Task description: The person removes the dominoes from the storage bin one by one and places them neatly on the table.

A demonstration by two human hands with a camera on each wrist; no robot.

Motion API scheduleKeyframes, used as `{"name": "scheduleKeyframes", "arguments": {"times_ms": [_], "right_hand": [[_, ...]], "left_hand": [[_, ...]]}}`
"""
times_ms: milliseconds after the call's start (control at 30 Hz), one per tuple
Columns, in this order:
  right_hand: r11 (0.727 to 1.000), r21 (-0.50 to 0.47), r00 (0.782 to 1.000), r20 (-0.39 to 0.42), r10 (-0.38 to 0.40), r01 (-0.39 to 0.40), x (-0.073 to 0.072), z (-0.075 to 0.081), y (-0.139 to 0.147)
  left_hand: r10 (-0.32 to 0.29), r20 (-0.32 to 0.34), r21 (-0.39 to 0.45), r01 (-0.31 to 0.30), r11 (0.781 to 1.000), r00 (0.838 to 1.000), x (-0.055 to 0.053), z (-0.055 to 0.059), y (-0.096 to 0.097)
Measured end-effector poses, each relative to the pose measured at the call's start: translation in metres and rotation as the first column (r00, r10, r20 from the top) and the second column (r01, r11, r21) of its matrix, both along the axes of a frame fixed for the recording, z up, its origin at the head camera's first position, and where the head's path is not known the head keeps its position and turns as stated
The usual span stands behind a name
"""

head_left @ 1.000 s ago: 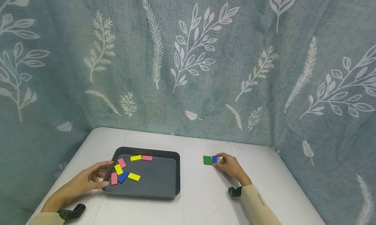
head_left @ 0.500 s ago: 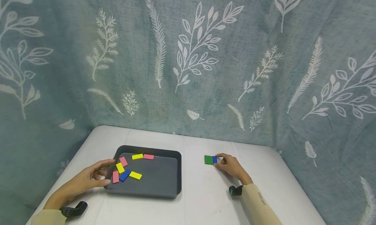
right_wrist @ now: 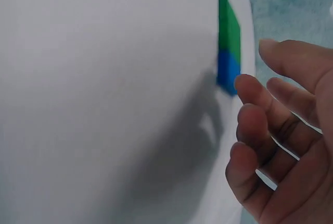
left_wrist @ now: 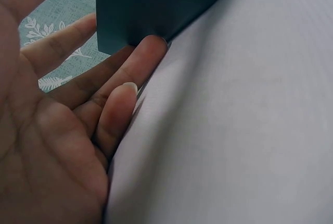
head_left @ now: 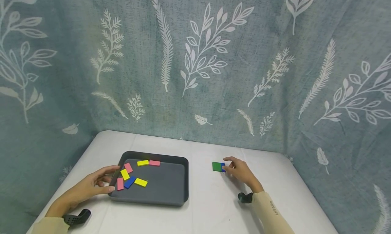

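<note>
My right hand (head_left: pixel 239 170) hovers beside a thin blue block (head_left: pixel 223 167), thumb and fingers apart. The blue block lies flat against a green square (head_left: pixel 216 166); in the right wrist view the blue block (right_wrist: pixel 227 72) lines up with the green piece (right_wrist: pixel 225 23), and a fingertip overlaps its near end. My left hand (head_left: pixel 87 188) rests against the left side of a dark grey tray (head_left: pixel 165 193), fingers spread. The left wrist view has its fingertips (left_wrist: pixel 151 52) at the base of the tray wall (left_wrist: pixel 151 10).
Inside the tray lie several flat blocks: yellow (head_left: pixel 141 182), pink (head_left: pixel 154 163) and blue (head_left: pixel 129 182), mostly on its left side. A white cloth covers the table (head_left: pixel 207 207). A leaf-patterned curtain (head_left: pixel 146 57) stands behind and at both sides.
My right hand's fingers have spread and come off the blue block, which stays beside the green square. The left hand stays at the tray. The head view has shifted slightly.
</note>
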State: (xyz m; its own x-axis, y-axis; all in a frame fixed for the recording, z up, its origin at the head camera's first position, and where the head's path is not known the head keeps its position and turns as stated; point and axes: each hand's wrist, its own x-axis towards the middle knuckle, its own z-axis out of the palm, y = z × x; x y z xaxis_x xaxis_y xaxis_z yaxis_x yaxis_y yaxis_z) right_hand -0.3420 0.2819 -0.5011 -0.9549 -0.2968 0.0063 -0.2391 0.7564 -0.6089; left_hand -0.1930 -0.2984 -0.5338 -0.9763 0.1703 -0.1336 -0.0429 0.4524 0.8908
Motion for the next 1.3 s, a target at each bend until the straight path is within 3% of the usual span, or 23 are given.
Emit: {"name": "scheduleKeyframes", "arguments": {"times_ms": [233,567,800,1033,1167,1300], "right_hand": [[0.993,-0.04,0.994,-0.028,0.108,-0.109,0.004,0.013,-0.029],[0.967,-0.064,0.968,-0.068,0.24,-0.245,0.013,0.026,-0.08],[0.936,-0.055,0.933,-0.109,0.342,-0.349,0.017,0.033,-0.114],[0.885,-0.045,0.879,-0.147,0.454,-0.464,0.022,0.034,-0.144],[0.857,-0.038,0.852,-0.138,0.505,-0.514,0.025,0.037,-0.161],[0.843,-0.038,0.841,-0.112,0.529,-0.536,0.027,0.039,-0.176]], "left_hand": [[-0.002,0.002,0.015,0.002,1.0,1.0,0.001,0.001,0.0],[-0.004,0.009,0.027,0.003,1.0,1.0,0.0,-0.001,0.002],[-0.004,-0.003,0.028,0.004,1.0,1.0,0.003,0.001,0.001],[0.0,0.006,0.035,-0.001,0.999,1.0,0.003,0.0,0.001],[-0.004,0.001,0.032,0.003,0.999,1.0,0.003,0.0,0.0],[-0.017,-0.023,0.044,0.018,0.999,1.0,0.002,0.001,0.0]]}}
